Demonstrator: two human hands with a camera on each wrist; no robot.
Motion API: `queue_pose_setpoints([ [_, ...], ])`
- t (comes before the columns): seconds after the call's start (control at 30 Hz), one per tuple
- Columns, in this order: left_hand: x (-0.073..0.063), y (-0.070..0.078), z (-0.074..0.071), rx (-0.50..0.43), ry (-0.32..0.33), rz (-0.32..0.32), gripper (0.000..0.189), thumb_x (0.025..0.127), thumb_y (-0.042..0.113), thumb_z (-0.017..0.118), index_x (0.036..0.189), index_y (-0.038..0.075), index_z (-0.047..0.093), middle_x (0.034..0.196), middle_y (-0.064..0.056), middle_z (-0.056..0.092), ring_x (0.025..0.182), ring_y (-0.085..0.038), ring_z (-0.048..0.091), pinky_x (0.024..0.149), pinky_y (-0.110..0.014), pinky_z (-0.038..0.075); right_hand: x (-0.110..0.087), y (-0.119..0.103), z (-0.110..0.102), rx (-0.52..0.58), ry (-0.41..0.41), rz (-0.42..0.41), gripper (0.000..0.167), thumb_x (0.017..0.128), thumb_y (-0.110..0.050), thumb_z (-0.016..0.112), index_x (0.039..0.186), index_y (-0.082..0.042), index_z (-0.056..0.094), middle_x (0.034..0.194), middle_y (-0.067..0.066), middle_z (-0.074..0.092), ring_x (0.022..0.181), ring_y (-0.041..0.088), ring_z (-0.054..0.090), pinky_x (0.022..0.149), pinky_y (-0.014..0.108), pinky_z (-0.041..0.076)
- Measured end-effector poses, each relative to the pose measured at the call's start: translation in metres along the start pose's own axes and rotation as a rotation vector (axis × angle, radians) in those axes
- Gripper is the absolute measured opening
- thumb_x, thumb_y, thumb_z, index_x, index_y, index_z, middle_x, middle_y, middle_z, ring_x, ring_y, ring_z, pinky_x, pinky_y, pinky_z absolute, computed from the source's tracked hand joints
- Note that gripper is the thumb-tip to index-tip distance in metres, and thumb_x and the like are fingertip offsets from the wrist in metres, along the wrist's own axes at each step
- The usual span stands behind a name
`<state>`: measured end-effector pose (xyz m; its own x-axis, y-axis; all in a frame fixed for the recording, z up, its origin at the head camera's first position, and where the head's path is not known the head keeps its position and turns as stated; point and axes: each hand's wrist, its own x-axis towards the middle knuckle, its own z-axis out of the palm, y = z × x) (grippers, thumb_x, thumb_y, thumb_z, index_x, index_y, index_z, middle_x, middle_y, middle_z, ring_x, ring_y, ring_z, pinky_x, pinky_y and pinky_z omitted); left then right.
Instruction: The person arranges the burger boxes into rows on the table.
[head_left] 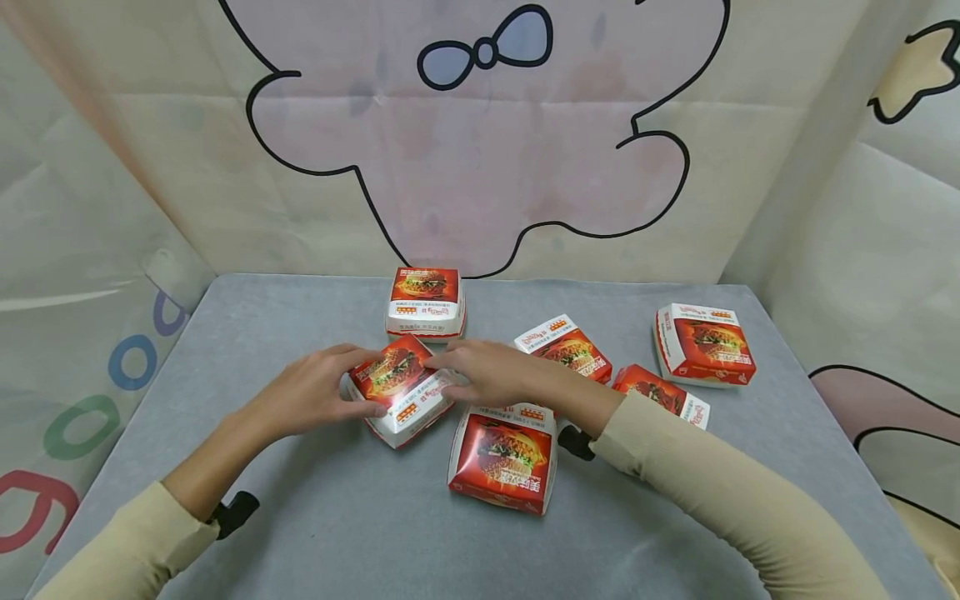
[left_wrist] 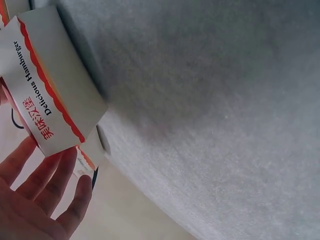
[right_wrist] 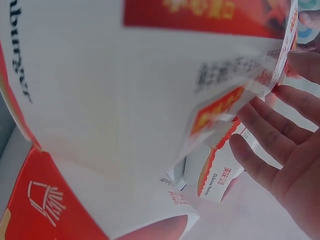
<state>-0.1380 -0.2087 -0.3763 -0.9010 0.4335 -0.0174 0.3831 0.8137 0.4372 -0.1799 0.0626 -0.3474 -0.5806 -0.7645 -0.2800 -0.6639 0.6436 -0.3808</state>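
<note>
A red and white hamburger box [head_left: 397,385] sits between my two hands, turned at an angle, its burger picture facing up. My left hand [head_left: 318,392] grips its left side, thumb near the front edge and fingers at the back corner. In the left wrist view, those fingers lie along the box's [left_wrist: 45,85] printed wall. My right hand [head_left: 491,371] holds the same box by its right side, thumb and fingers spread along that edge. In the right wrist view, a box close to the camera blurs much of the scene beside the right hand [right_wrist: 285,155].
Another box [head_left: 426,300] stands just behind the held one, and one [head_left: 504,462] lies in front below my right wrist. Further right are a tilted box [head_left: 573,350], a partly hidden box [head_left: 660,392] and a box [head_left: 705,343] near the grey table's [head_left: 360,533] right edge.
</note>
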Motion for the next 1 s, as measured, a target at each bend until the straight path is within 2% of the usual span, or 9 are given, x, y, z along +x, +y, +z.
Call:
queue_pose_setpoints([
  [0.2,0.002,-0.004,-0.001,-0.035,-0.024,-0.001,0.071,0.080,0.049,0.080,0.137,0.011,0.061,0.132,-0.016,0.061,0.117,-0.033,0.059,0.087,-0.052,0.055,-0.002,-0.002,0.000,0.033,-0.012,-0.014,0.049,0.100,-0.029,0.061,0.147,-0.018,0.051,0.142,0.005,0.056,0.130,0.020,0.051,0.105,0.041,0.044],
  [0.37,0.005,-0.006,-0.001,-0.060,-0.043,-0.013,0.073,0.079,0.051,0.080,0.137,0.013,0.061,0.135,-0.017,0.059,0.121,-0.036,0.056,0.088,-0.054,0.054,-0.002,-0.003,0.000,0.069,-0.028,-0.060,0.048,0.100,-0.028,0.060,0.145,-0.015,0.053,0.131,0.002,0.062,0.116,0.017,0.058,0.095,0.035,0.049],
  [0.47,0.007,-0.008,-0.002,-0.092,-0.059,-0.013,0.071,0.079,0.048,0.081,0.138,0.015,0.061,0.136,-0.018,0.057,0.124,-0.037,0.054,0.091,-0.057,0.052,-0.001,-0.001,-0.002,0.105,-0.028,-0.058,0.046,0.099,-0.027,0.060,0.143,-0.014,0.055,0.127,0.002,0.063,0.111,0.018,0.059,0.091,0.033,0.050],
  [0.6,0.008,-0.011,-0.004,-0.162,-0.091,0.013,0.068,0.081,0.043,0.081,0.140,0.015,0.059,0.138,-0.019,0.055,0.126,-0.039,0.051,0.093,-0.058,0.050,0.001,0.002,-0.004,0.132,0.001,-0.004,0.048,0.099,-0.029,0.060,0.145,-0.016,0.053,0.135,0.001,0.059,0.116,0.018,0.059,0.093,0.033,0.050],
  [0.73,0.009,-0.014,-0.006,-0.212,-0.129,0.035,0.068,0.085,0.042,0.078,0.143,0.015,0.056,0.142,-0.024,0.051,0.130,-0.044,0.047,0.095,-0.061,0.048,0.003,0.004,-0.007,0.103,0.045,0.050,0.057,0.099,-0.033,0.061,0.151,-0.018,0.044,0.149,0.005,0.048,0.126,0.020,0.053,0.101,0.040,0.048],
  [0.83,0.011,-0.015,-0.007,-0.232,-0.157,0.032,0.068,0.086,0.042,0.076,0.146,0.017,0.053,0.146,-0.026,0.046,0.134,-0.046,0.042,0.098,-0.065,0.043,0.005,0.005,-0.008,0.085,0.058,0.078,0.062,0.099,-0.036,0.060,0.154,-0.017,0.038,0.154,0.008,0.041,0.135,0.024,0.046,0.106,0.046,0.044],
  [1.0,0.016,-0.016,-0.007,-0.258,-0.200,0.020,0.069,0.088,0.042,0.074,0.148,0.018,0.050,0.151,-0.026,0.040,0.138,-0.047,0.036,0.100,-0.068,0.039,0.009,0.008,-0.005,0.085,0.045,0.117,0.067,0.098,-0.042,0.059,0.155,-0.017,0.036,0.156,0.008,0.039,0.139,0.025,0.041,0.108,0.048,0.040],
])
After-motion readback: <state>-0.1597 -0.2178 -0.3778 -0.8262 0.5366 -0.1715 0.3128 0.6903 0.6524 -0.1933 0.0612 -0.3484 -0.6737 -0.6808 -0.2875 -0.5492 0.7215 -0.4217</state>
